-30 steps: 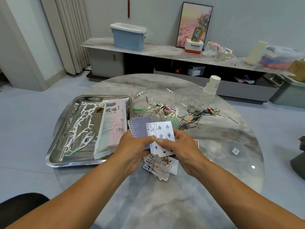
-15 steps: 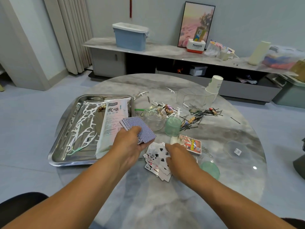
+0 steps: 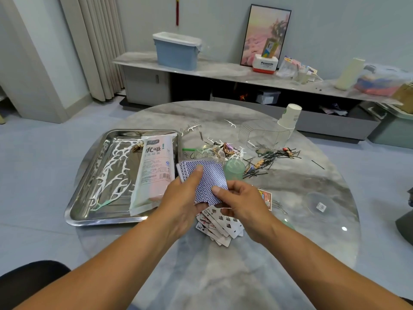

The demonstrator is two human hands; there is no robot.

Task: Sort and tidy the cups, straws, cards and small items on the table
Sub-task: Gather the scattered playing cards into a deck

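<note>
**A:** What have you got hold of right now?

**Me:** My left hand grips the fanned stack of blue-backed playing cards, thumb curled over the top. My right hand pinches the stack's lower right corner; its fingers are bent round the edge. Both hands are closed on that same stack, raised a little above the round grey marble counter.

**A:** And the rest of the deck?

**Me:** Just beneath my hands, a loose face-up heap of playing cards lies on the counter. The red-printed card box sits just beside my right hand, partly hidden by it.

**A:** What could go wrong?

**Me:** I'd judge the stack is uneven, so squaring it carelessly could spill cards back onto the heap. The pale green plastic cup stands just behind the stack; pushing forward could tip it into the black hairpins and white floss picks beyond.

**A:** Containers?

**Me:** To my left, the rectangular steel tray holds many white floss picks, one green one, and a long pink-and-white sealed packet leaning over its front rim. Behind the green cup is a small clear glass bowl; what's in it I can't tell. Farther back, a clear plastic box looks empty, with stacked white paper cups tilted beside it.
</note>
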